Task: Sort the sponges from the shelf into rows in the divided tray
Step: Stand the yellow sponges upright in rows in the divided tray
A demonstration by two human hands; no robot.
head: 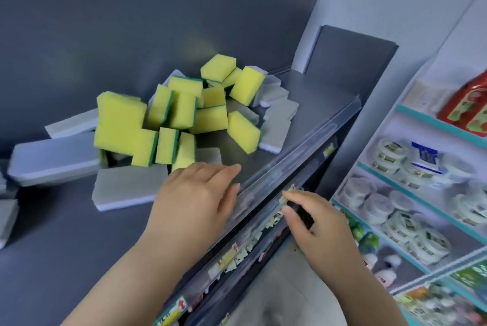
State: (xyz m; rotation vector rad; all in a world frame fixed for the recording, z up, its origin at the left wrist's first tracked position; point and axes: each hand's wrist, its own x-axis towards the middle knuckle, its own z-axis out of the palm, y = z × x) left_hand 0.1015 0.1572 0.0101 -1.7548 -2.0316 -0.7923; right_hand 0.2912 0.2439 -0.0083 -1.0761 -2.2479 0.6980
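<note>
The left hand [195, 196] lies palm down over the dark shelf [66, 246], fingers straight and apart, holding nothing, its tips at the clear front guard [303, 146]. The right hand [319, 228] is lower, at the label strip [237, 254] on the shelf's front edge; its fingers curl near something dark, but I cannot tell whether they grip it. Yellow-and-green sponges [184, 112] sit heaped at the back of the shelf, with grey-and-white sponges [126, 188] scattered around them, one just beside the left hand. Further right, neighbouring shelves carry white tubs [403, 220] and red packs [469, 104].
</note>
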